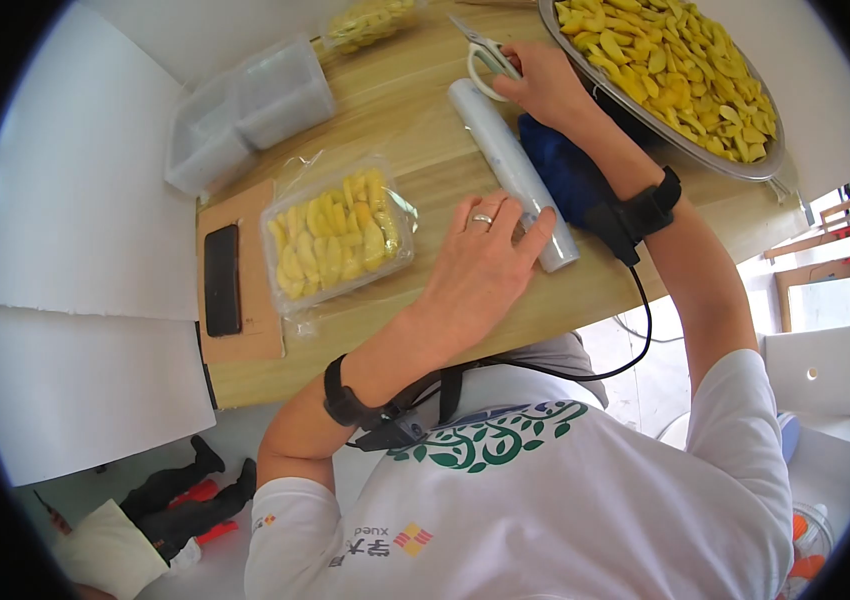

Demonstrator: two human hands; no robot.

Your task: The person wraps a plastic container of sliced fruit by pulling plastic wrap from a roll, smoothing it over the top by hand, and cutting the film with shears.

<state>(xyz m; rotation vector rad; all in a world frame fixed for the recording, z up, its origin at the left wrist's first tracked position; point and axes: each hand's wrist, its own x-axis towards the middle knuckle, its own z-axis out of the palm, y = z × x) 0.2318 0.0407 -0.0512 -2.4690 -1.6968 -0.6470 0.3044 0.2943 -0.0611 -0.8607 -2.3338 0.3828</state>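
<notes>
Shirted person's (585,490) curled hands (477,262) (550,88) hold scissors (487,46), touch roll (503,142).

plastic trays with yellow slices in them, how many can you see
2. One tray sits between the phone and the left hand; the other tray is cut off at the top edge. Others may be out of view.

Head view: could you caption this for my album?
Right hand holding scissors, left hand at a whitish roll, near packed yellow slices.
</notes>
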